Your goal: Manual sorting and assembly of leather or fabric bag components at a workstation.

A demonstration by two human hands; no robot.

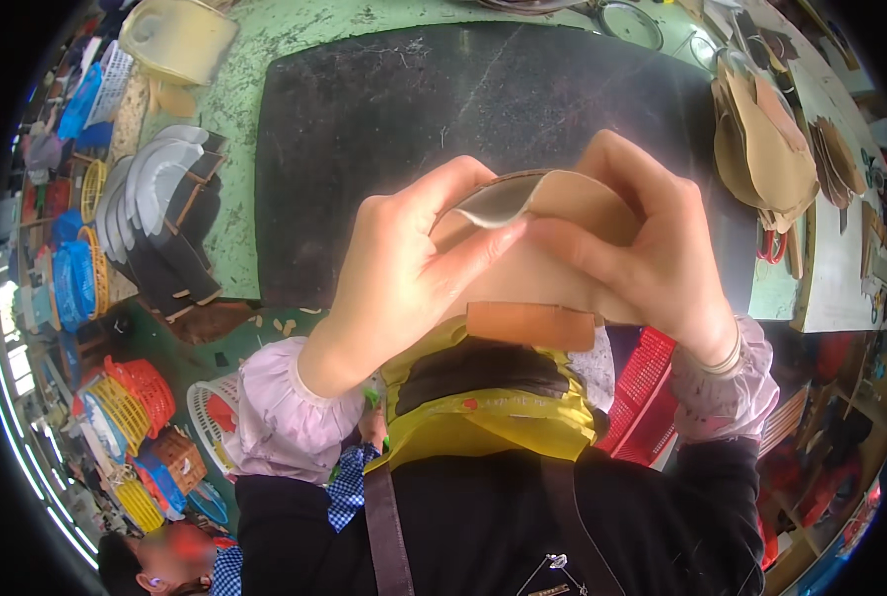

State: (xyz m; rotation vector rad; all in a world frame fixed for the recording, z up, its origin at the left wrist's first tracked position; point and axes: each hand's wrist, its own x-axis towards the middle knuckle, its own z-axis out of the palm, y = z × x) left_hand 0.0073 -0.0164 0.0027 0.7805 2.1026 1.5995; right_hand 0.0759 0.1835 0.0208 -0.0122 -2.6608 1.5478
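We hold a tan leather piece [523, 273] up close in front of us, above the near edge of the black mat [384, 119] that covers most of the green tabletop [227, 189]. Our left hand [394, 278] grips its left side, thumb stretched across the front and pinching a pale flap of the lining against the index finger behind it. Our right hand [652, 248] closes over the top right of the piece, fingers curled down onto the folded edge, index fingertip meeting the left thumb near the middle. A darker brown strip [531, 326] runs along the bottom of the piece, just above our yellow apron [483, 407].

Both wrists come out of pale lilac sleeve covers [275, 407], and a thin bangle [724, 363] sits on the right wrist.

To the right, on the tabletop, lies a stack of tan cut pieces [761, 149], with red-handled scissors [767, 246] just below it. To the left of the mat, grey and black sole-shaped parts [160, 209] stand in rows. At the far left corner rests a cream plastic container [177, 38]. On the floor to our left are coloured plastic baskets [131, 397], orange, yellow and blue, and a red crate [640, 397] stands beside our right elbow. Another person's head [160, 561] shows at the lower left, well apart from our hands.
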